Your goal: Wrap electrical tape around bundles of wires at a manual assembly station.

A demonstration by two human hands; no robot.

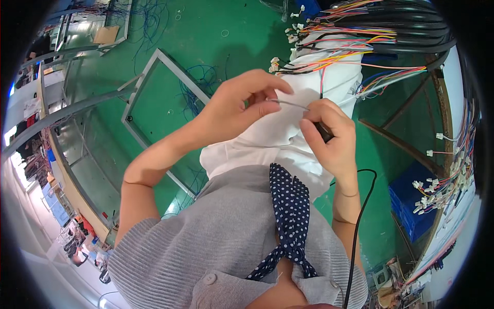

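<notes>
My right hand [332,136] is closed round the dark handle [325,133] of a tool with a thin metal shaft [294,105]. That shaft points left, its end reaching the fingertips of my left hand [247,103]. There my thumb and curled fingers close over something too small to make out, while the index finger stretches out above. Both hands are over my white-clad lap [267,139]. Just above my right hand, a thin red and black wire [321,82] hangs from the bundle; whether it touches the hand I cannot tell.
Black-sheathed cable bundles [411,31] with coloured wires and white connectors [293,36] lie across at the upper right. More connector ends [429,193] hang at the right, near a blue crate [411,206]. A metal frame [154,67] and loose blue wires stand on the green floor.
</notes>
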